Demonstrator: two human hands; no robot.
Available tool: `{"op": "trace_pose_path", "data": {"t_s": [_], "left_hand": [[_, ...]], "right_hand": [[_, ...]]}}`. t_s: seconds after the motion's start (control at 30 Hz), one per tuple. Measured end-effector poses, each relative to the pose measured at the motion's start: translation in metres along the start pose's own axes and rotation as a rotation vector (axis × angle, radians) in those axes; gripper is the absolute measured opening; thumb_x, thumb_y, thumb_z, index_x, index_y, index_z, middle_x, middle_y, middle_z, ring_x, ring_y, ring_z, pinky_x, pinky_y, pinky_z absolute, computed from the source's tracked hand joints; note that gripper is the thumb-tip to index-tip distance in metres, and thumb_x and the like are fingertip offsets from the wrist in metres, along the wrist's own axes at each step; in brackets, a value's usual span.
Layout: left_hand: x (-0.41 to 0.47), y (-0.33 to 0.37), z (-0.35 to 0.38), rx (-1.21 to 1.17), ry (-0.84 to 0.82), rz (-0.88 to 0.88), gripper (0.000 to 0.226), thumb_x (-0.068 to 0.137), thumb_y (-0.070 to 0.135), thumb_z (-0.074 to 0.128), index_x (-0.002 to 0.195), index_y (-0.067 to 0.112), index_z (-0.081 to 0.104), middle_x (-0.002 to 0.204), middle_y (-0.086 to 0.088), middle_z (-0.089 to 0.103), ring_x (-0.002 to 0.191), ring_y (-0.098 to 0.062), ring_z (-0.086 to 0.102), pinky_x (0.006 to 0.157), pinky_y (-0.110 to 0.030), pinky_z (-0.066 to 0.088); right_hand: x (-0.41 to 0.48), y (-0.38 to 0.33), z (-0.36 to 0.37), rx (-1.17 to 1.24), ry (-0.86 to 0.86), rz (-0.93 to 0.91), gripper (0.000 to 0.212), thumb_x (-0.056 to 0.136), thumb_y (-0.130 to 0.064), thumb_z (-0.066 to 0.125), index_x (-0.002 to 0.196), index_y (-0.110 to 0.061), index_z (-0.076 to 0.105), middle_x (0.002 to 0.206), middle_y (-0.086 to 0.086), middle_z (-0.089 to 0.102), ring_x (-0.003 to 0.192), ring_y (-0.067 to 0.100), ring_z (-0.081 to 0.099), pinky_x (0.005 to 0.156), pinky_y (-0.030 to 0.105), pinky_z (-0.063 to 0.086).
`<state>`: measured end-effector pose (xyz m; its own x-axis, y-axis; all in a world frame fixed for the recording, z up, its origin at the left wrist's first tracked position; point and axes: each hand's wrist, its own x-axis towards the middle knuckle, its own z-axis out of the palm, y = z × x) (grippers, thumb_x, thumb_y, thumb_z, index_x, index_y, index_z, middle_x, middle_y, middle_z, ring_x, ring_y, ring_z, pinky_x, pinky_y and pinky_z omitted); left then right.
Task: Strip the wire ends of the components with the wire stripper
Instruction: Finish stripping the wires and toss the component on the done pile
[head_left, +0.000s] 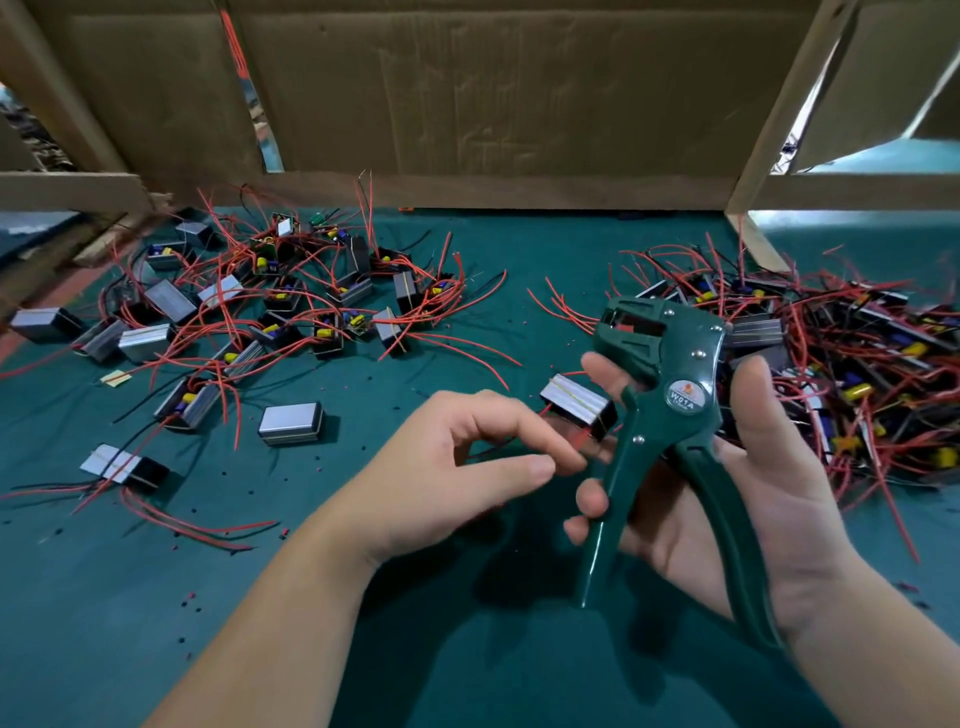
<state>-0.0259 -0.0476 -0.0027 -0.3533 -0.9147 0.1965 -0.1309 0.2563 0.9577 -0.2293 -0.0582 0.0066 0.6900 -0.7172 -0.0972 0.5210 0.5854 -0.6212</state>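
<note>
right hand (779, 483) gripped the green wire stripper (680, 397), fingers curled round one handle | left hand (457, 467) half-curled and blurred, couldn't tell whether it pinched anything | component (576, 408) sat between both hands, above the green table (156, 597)

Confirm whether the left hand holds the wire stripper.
No, the right hand grips the wire stripper by its green handles.

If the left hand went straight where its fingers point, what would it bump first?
The left hand would probably meet the wire stripper in the right hand; the component sits close, depth unclear.
</note>
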Motion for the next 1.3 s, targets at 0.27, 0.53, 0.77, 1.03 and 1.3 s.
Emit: {"op": "trace_pose_path", "data": {"t_s": [0.27, 0.53, 0.77, 1.03, 1.3], "left_hand": [[0.004, 0.000, 0.008, 0.044, 0.115, -0.219, 0.034, 0.089, 0.040, 0.049, 0.062, 0.019, 0.053, 0.063, -0.001, 0.059, 0.062, -0.015, 0.052, 0.064, -0.029, 0.041], [0.005, -0.010, 0.005, 0.587, 0.351, -0.054, 0.036, 0.093, 0.050, 0.042, 0.076, 0.023, 0.059, 0.068, 0.011, 0.063, 0.065, -0.008, 0.057, 0.063, -0.033, 0.046], [0.009, -0.006, 0.015, 0.434, 0.466, -0.081, 0.029, 0.078, 0.046, 0.056, 0.093, 0.028, 0.072, 0.088, 0.011, 0.065, 0.062, -0.010, 0.049, 0.066, -0.030, 0.044], [0.012, -0.006, 0.009, 0.240, 0.653, -0.115, 0.013, 0.086, 0.028, 0.061, 0.080, 0.034, 0.071, 0.085, 0.012, 0.067, 0.072, -0.006, 0.057, 0.067, -0.014, 0.042], [0.006, -0.007, 0.005, 0.796, 0.689, 0.030, 0.023, 0.080, 0.026, 0.060, 0.096, 0.020, 0.074, 0.076, 0.008, 0.068, 0.061, -0.008, 0.044, 0.069, -0.036, 0.050]], "right_hand": [[0.003, 0.003, 0.000, -0.044, 0.054, -0.075, 0.095, 0.050, -0.047, 0.089, 0.130, -0.008, 0.056, 0.096, 0.018, 0.062, 0.066, 0.034, 0.060, 0.065, 0.043, 0.054], [0.001, 0.001, -0.006, 0.016, -0.119, -0.070, 0.080, 0.069, -0.043, 0.080, 0.133, -0.006, 0.051, 0.103, 0.016, 0.063, 0.089, 0.035, 0.061, 0.082, 0.048, 0.051], [0.002, 0.007, -0.007, 0.008, -0.216, -0.026, 0.066, 0.081, -0.041, 0.070, 0.133, -0.006, 0.051, 0.120, 0.018, 0.060, 0.103, 0.036, 0.056, 0.095, 0.053, 0.044], [0.003, 0.011, -0.010, -0.050, -0.188, -0.027, 0.070, 0.078, -0.044, 0.073, 0.133, -0.007, 0.052, 0.116, 0.019, 0.058, 0.103, 0.037, 0.051, 0.093, 0.056, 0.044], [0.005, 0.011, -0.009, 0.015, -0.196, -0.044, 0.076, 0.079, -0.039, 0.074, 0.138, -0.002, 0.043, 0.113, 0.022, 0.058, 0.093, 0.039, 0.058, 0.084, 0.052, 0.048]]}}
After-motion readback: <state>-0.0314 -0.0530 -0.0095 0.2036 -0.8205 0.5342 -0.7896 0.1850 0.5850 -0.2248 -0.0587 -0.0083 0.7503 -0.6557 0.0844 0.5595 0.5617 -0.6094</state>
